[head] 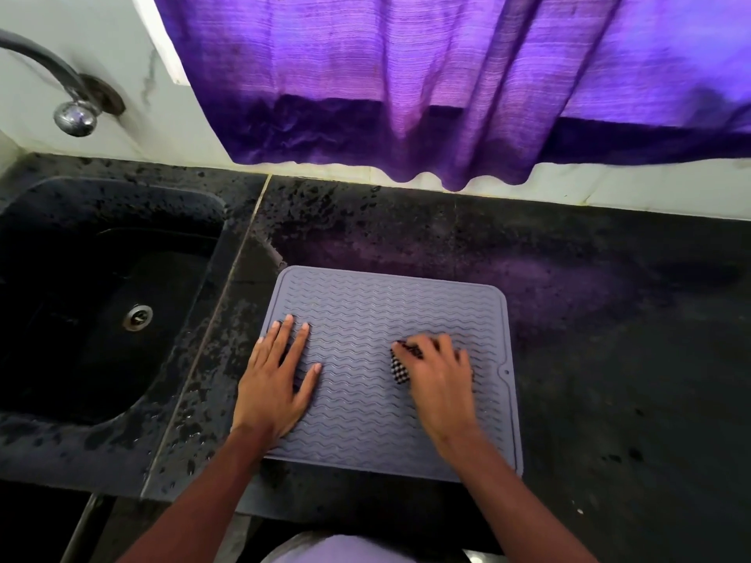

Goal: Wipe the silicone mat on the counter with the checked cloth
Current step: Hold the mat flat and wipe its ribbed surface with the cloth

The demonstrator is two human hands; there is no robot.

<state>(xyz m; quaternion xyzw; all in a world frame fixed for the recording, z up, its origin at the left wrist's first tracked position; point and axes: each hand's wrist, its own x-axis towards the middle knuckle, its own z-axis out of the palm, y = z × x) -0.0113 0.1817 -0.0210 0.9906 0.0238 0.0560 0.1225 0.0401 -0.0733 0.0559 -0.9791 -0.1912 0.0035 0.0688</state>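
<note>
A grey silicone mat (pixel 365 302) with wavy ridges lies flat on the black counter, near its front edge. My left hand (pixel 276 379) presses flat on the mat's left part, fingers straight and spread. My right hand (pixel 441 379) is on the mat's right half, fingers curled over a bunched black-and-white checked cloth (pixel 400 369). Only a small part of the cloth shows at the hand's left side; the rest is hidden under the palm. The right hand looks slightly blurred.
A black sink (pixel 81 302) with a metal drain lies left of the mat. A tap (pixel 73 111) sticks out of the wall above it. A purple curtain (pixel 447 83) hangs over the back wall. The wet black counter (pixel 609 319) stretches to the right.
</note>
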